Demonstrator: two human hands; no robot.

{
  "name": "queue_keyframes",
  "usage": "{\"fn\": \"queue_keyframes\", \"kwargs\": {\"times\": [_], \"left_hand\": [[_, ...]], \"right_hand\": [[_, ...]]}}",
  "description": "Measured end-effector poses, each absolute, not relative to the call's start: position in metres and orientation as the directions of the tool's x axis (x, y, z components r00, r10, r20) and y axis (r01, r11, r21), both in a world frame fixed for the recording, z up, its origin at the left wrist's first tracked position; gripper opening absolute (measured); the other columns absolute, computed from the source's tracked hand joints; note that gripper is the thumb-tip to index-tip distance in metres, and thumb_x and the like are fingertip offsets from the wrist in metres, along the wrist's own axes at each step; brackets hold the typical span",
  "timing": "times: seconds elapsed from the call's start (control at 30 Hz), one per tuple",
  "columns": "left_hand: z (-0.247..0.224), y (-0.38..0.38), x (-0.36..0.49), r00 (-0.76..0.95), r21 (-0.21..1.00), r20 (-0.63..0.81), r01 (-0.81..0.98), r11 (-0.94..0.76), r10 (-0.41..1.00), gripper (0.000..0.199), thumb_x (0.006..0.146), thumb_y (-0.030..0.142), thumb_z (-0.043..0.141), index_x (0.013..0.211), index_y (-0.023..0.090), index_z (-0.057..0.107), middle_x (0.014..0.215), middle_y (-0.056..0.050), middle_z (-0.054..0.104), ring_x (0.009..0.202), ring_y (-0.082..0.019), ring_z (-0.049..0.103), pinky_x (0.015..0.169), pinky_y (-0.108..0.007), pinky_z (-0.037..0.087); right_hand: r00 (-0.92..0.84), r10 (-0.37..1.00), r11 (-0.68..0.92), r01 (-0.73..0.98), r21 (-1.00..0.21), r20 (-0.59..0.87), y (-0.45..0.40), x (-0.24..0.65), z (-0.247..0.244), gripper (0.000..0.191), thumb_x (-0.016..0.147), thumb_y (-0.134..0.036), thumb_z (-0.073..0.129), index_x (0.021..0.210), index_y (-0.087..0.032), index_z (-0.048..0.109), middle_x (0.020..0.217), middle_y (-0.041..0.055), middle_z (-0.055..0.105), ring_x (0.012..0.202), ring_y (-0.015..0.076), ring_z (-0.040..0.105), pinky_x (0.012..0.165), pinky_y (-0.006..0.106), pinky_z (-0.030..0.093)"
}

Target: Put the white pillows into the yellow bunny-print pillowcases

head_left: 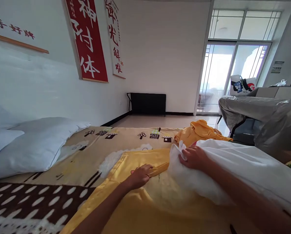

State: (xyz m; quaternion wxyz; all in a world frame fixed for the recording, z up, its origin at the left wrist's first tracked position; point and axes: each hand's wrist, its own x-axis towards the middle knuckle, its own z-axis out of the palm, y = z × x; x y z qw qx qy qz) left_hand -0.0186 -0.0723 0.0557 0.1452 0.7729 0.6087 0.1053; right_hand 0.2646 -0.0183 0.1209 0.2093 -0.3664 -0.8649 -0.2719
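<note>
A yellow duvet cover (135,211) lies spread over the bed in front of me. My left hand (143,175) is closed on a raised fold of it, near a small printed figure. To the right, a white quilt (233,152) is bunched up and partly rests on the yellow cloth. Its near-left corner is pinched in my right hand (193,157), and thin white fabric pokes up past the fingers. Where the quilt's lower part meets the cover, pale cloth shows through, and I cannot tell the layers apart.
White pillows (43,143) lie at the left on a patterned bedsheet (87,152). Crumpled orange cloth (196,131) sits at the bed's far right edge. Beyond are a folded black panel (148,104) against the wall and a plastic-covered table (253,105) with a chair.
</note>
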Motion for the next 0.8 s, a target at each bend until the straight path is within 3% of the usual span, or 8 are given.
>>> {"fn": "queue_keyframes", "kwargs": {"times": [0.1,0.2,0.3,0.37,0.47,0.57,0.8], "left_hand": [[0.038,-0.042,-0.009,0.290,0.316,-0.043,0.912,-0.262,0.956,0.049,0.064,0.013,0.053,0.113,0.018,0.057,0.117,-0.010,0.061,0.109,-0.026,0.055,0.092,-0.034,0.042],[0.016,-0.024,-0.002,0.293,0.325,-0.015,0.906,-0.272,0.956,0.036,0.064,0.017,0.061,0.100,0.017,0.061,0.105,-0.009,0.064,0.099,-0.027,0.057,0.085,-0.035,0.044],[0.000,-0.015,-0.007,0.217,0.413,0.082,0.881,-0.231,0.973,0.019,0.079,0.028,0.056,0.092,0.015,0.060,0.093,-0.006,0.063,0.087,-0.020,0.058,0.081,-0.036,0.045],[-0.005,-0.011,-0.018,0.152,0.503,0.132,0.841,-0.199,0.979,0.020,0.085,0.033,0.052,0.085,0.014,0.059,0.082,-0.003,0.062,0.077,-0.016,0.057,0.074,-0.033,0.045],[-0.005,-0.003,-0.037,0.061,0.641,0.182,0.750,-0.165,0.981,0.019,0.081,0.028,0.052,0.071,0.014,0.058,0.065,0.000,0.058,0.065,-0.013,0.055,0.062,-0.026,0.041],[0.002,0.003,-0.049,-0.020,0.744,0.239,0.647,-0.170,0.971,0.018,0.075,0.027,0.049,0.064,0.014,0.057,0.058,0.002,0.054,0.059,-0.013,0.051,0.056,-0.023,0.035],[0.028,-0.006,-0.038,-0.023,0.818,0.352,0.493,-0.295,0.936,0.021,0.073,0.031,0.048,0.061,0.015,0.055,0.055,0.003,0.050,0.055,-0.011,0.045,0.053,-0.021,0.035]], "right_hand": [[-0.602,0.488,0.506,0.785,0.357,0.632,-0.022,0.263,0.159,0.035,0.086,-0.038,0.045,0.066,-0.017,0.065,0.062,0.0055,0.067,0.058,0.0155,0.060,0.060,0.028,0.033],[-0.568,0.501,0.474,0.811,0.342,0.653,-0.030,0.240,0.170,0.037,0.088,-0.039,0.041,0.070,-0.016,0.065,0.064,0.0073,0.067,0.060,0.0168,0.060,0.061,0.029,0.033],[-0.666,0.538,0.561,0.740,0.370,0.516,-0.038,0.203,0.140,0.036,0.090,-0.037,0.039,0.080,-0.015,0.065,0.072,0.0098,0.068,0.065,0.0188,0.061,0.063,0.031,0.036],[-0.727,0.571,0.622,0.687,0.376,0.383,-0.045,0.182,0.107,0.034,0.090,-0.035,0.038,0.084,-0.014,0.065,0.076,0.0115,0.068,0.067,0.0199,0.061,0.064,0.032,0.037],[-0.756,0.601,0.676,0.654,0.339,0.259,-0.057,0.162,0.069,0.032,0.090,-0.031,0.037,0.085,-0.015,0.064,0.078,0.0111,0.069,0.068,0.0207,0.061,0.064,0.033,0.040],[-0.798,0.571,0.738,0.601,0.307,0.193,-0.070,0.149,0.065,0.034,0.092,-0.033,0.036,0.084,-0.016,0.065,0.079,0.0089,0.070,0.069,0.0211,0.063,0.064,0.033,0.041],[-0.807,0.591,0.784,0.572,0.240,-0.008,-0.060,0.118,0.080,0.031,0.091,-0.035,0.043,0.086,-0.017,0.068,0.081,0.0084,0.071,0.072,0.0209,0.065,0.061,0.029,0.041]]}}
